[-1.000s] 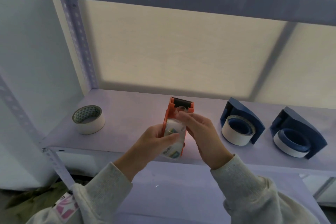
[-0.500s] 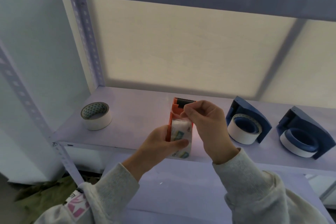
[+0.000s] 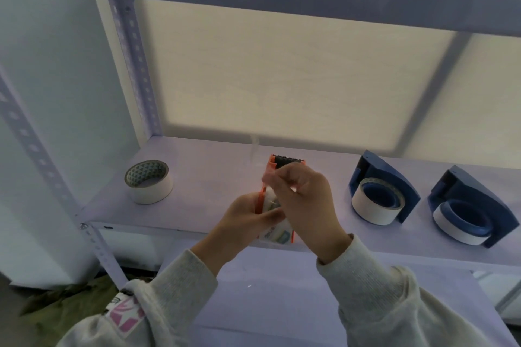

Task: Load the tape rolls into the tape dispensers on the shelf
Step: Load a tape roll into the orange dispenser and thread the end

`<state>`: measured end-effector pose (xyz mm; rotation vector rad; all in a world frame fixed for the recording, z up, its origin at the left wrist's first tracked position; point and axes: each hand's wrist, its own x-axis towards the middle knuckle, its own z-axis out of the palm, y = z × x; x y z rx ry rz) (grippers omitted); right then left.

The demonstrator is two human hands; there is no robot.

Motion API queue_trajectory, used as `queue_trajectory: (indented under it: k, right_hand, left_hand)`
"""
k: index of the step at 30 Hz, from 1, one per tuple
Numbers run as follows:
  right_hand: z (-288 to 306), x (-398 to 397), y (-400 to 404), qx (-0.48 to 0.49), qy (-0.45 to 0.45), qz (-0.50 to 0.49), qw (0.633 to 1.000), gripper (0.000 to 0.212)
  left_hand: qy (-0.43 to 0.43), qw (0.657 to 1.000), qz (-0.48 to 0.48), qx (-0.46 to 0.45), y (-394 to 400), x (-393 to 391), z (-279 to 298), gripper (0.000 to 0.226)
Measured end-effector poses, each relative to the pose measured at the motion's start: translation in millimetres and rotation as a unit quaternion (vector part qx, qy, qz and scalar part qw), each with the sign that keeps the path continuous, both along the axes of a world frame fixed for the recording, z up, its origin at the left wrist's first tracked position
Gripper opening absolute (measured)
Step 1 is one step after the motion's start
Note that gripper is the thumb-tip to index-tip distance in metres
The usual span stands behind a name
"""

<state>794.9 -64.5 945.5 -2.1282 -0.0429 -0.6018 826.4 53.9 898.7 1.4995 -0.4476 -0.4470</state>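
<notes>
While my left hand (image 3: 248,215) is gripping the orange dispenser (image 3: 272,169) by its side plate over the shelf (image 3: 214,177) edge, it is feeling light and stiff, so I am judging the plastic frame safer to squeeze than the soft printed tape roll (image 3: 277,235) seated inside it. Just above that grip, my right hand (image 3: 306,200) is pinching what seems to be the thin, sticky tape end, though my fingers are hiding it. Farther off, a loose roll (image 3: 148,182) is lying left, two blue dispensers (image 3: 383,189) right.

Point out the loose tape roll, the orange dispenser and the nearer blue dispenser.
loose tape roll (image 3: 148,182): head view, on its white outer wall.
orange dispenser (image 3: 287,160): head view, on its black toothed blade.
nearer blue dispenser (image 3: 379,169): head view, on its blue housing.
</notes>
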Motion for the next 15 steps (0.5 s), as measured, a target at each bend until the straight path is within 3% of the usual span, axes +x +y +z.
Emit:
queue_trajectory:
  k: [2, 6, 12, 15]
  right_hand:
    - [9, -1, -4, 0.132, 0.002, 0.050, 0.990, 0.018]
    - [15, -3, -18, 0.358, 0.054, 0.122, 0.924, 0.014]
    - [14, 3, -30, 0.486, 0.081, 0.165, 0.855, 0.013]
    - [14, 4, -34, 0.508, 0.080, 0.177, 0.839, 0.013]
  left_hand:
    - [0.018, 1.000, 0.000, -0.016, -1, 2, 3, 0.034]
    - [0.020, 0.999, 0.029, 0.005, -9, 1, 3, 0.050]
    - [0.042, 0.998, 0.008, 0.050, -7, 4, 4, 0.051]
    - [0.077, 0.996, -0.018, 0.043, -3, 4, 8, 0.066]
